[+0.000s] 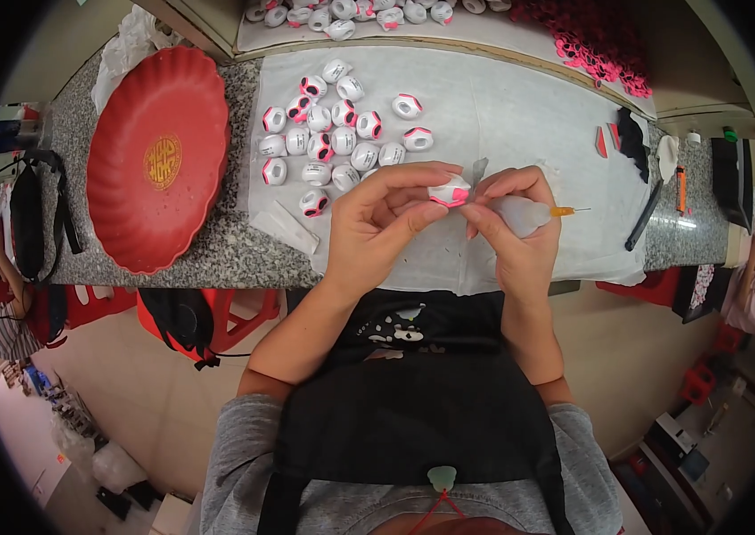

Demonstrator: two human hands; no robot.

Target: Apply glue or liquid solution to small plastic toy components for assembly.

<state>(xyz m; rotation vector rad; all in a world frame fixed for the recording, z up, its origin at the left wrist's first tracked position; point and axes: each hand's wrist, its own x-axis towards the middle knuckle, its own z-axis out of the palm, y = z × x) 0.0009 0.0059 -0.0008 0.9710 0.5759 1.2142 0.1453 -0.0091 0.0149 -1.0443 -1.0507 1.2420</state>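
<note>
I am watching the left hand (385, 207) gripping a white and pink piece (449, 193) between its thumb and fingertips, the other fingers curving behind, so the piece is sitting at the tips, in the gap between the two hands and above the sheet (529, 111). The right hand (520, 209) is curling round a bottle (525, 216), pale and cloudy, and I am seeing its orange nozzle (562, 212) poking out on that hand's right side, its thin needle pointing away from the piece. The right thumb and fingertips are bunching just beside the piece's right end; I cannot tell whether they are touching it or pinching something small. Beyond the left hand and a little to its left, a group of similar pieces (318, 147) is spreading over the sheet, some showing pink and black. A paper strip (285, 227) is lying just left of the left wrist, and farther left a red tray (128, 178) with a scalloped rim is resting on the speckled counter (248, 259). To the right of the right hand, a black cloth (634, 147) and an orange tool (681, 189) are lying well apart from it. Farthest beyond both hands, more white pieces (342, 29) and pink parts (587, 53) are heaping up on a shelf.
</note>
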